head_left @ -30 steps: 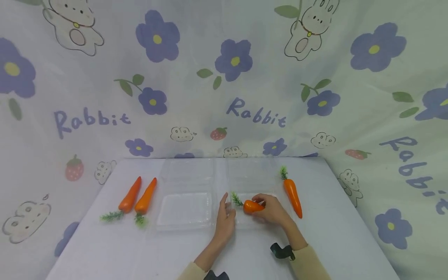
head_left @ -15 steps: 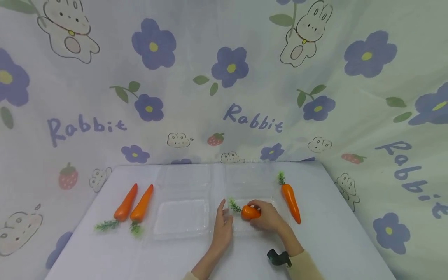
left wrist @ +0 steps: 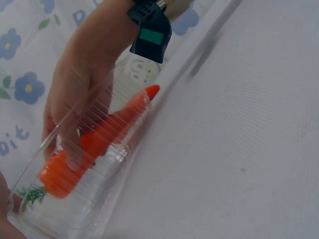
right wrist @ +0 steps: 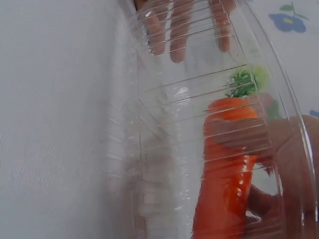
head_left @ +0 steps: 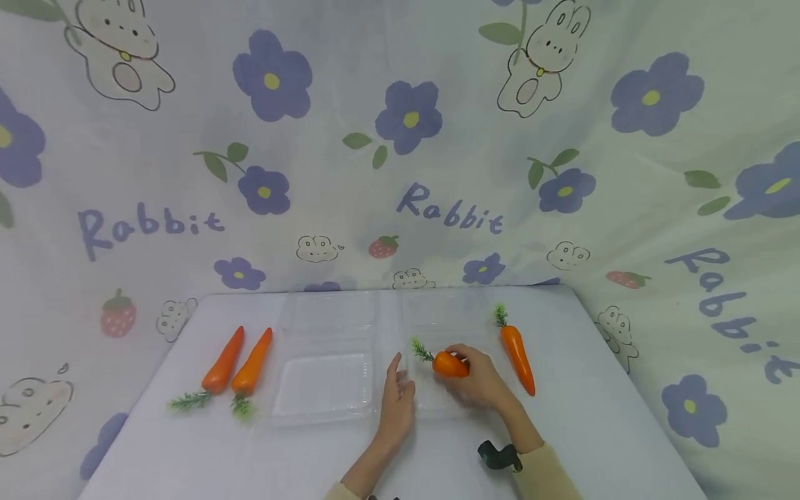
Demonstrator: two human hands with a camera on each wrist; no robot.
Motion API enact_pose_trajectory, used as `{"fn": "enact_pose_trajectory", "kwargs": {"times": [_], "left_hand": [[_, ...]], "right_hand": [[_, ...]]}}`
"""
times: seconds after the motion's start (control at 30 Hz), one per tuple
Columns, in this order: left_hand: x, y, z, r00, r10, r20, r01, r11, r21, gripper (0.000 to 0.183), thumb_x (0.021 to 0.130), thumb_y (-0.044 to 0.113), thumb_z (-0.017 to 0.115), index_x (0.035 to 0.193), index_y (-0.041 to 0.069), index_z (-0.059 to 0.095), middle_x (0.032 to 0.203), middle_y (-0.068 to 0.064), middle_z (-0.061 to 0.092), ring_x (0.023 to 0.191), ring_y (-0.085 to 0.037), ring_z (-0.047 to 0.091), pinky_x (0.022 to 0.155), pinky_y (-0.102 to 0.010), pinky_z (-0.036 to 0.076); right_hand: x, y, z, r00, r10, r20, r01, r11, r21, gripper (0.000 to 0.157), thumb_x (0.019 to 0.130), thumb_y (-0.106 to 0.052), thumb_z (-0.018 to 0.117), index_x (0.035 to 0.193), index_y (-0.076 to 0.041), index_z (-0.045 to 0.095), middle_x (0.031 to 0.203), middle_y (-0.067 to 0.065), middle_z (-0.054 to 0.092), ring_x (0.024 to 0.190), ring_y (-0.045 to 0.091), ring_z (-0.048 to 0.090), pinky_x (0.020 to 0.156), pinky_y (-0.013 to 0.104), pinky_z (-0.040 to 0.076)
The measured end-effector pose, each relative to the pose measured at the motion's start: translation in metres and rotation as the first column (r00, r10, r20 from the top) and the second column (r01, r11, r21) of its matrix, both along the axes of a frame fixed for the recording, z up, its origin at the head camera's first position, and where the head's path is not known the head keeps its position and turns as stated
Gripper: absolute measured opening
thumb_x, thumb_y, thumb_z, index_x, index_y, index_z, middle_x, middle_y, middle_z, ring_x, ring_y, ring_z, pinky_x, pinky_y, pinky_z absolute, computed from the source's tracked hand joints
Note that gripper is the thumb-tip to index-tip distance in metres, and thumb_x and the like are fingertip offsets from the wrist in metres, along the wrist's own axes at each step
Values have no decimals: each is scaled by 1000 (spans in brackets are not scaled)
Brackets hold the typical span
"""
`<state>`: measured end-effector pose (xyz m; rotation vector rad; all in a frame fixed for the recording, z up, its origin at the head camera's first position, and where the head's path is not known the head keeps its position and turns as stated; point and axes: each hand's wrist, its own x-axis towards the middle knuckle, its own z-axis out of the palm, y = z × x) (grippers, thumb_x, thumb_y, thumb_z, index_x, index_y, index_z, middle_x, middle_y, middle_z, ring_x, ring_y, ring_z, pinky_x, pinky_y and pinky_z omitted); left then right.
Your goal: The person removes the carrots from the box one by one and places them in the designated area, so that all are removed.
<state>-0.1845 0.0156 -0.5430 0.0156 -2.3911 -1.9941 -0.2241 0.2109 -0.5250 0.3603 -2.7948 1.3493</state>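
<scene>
My right hand (head_left: 484, 382) grips an orange toy carrot (head_left: 448, 365) by its thick body, its green leafy top pointing left. The carrot lies within a clear plastic clamshell box (head_left: 431, 410), whose walls show in front of it in both wrist views. The carrot's tip (left wrist: 152, 91) shows in the left wrist view; in the head view my hand hides it. My left hand (head_left: 396, 410) is at the left side of this box, fingers loosely extended. In the right wrist view the left fingers (right wrist: 178, 40) show through the plastic.
A second clear clamshell box (head_left: 323, 383) stands open to the left, lid to the back. Two carrots (head_left: 219, 371) (head_left: 250, 371) lie left of it. Another carrot (head_left: 517, 357) lies right of the right-hand box. A patterned cloth hangs behind the white table (head_left: 300, 458).
The carrot and my right hand have shifted slightly up and away from me over the box. My left hand stays beside the box. The head view has tilted a little.
</scene>
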Motion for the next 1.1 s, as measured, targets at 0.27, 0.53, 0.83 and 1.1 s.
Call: {"fn": "enact_pose_trajectory", "kwargs": {"times": [0.27,0.53,0.83,1.1], "left_hand": [[-2,3,-3,1000,-11,18,12,1000,-15,57,101,12,45,154,17,24,140,-20,43,123,-38,46,98,-57,41],[5,2,-6,999,-19,50,21,1000,-22,58,101,14,43,155,16,21,140,-20,41,123,-37,45,98,-57,40],[0,2,-4,1000,3,31,-3,1000,-20,57,102,13,43,155,18,22,138,-16,43,122,-34,46,97,-55,41],[-1,1,-6,1000,-6,27,7,1000,-18,57,102,12,41,155,17,20,139,-17,41,124,-36,44,99,-57,40]], "right_hand": [[-3,6,6,994,-60,-86,54,996,-75,49,79,-8,81,123,-19,63,114,0,63,101,21,58,91,43,49],[-1,14,15,977,-162,-141,144,981,-129,51,79,-17,82,126,-20,62,115,-1,62,98,17,57,84,36,51],[-9,35,39,933,-221,-283,176,969,-176,52,78,-21,84,125,-12,64,111,6,66,95,22,60,79,38,53],[-11,61,47,919,-308,-245,281,950,-138,53,80,-25,82,127,-12,61,111,9,65,90,23,59,80,39,52]]}}
